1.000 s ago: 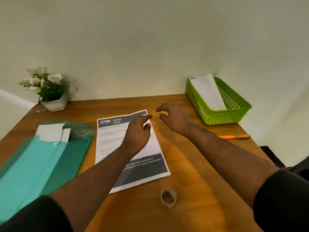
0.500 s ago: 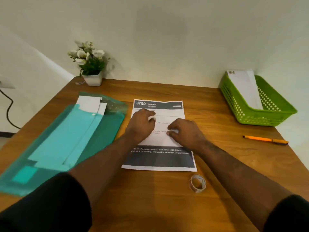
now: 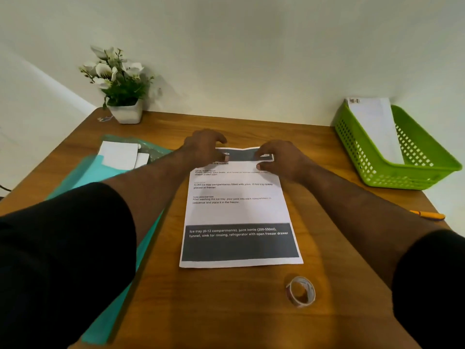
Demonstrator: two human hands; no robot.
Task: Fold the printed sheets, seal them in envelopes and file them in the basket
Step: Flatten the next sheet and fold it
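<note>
So my left hand (image 3: 201, 147) and right hand (image 3: 279, 158) are both pinching the far edge of the printed sheet (image 3: 239, 210), fingers curled round it. Half a second back they rested mid-page. Sheet's flat on the surface (image 3: 251, 311), green basket (image 3: 392, 177) far right.

Your hands (image 3: 203, 149) hide the white printed sheet's (image 3: 239, 210) far corners; the orange pen's (image 3: 427, 214) tip hides behind your right forearm.

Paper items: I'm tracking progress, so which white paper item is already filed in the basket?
The white envelope leaning inside the green basket. The printed sheet lies flat on the table, and other white sheets sit on the teal folder.
</note>
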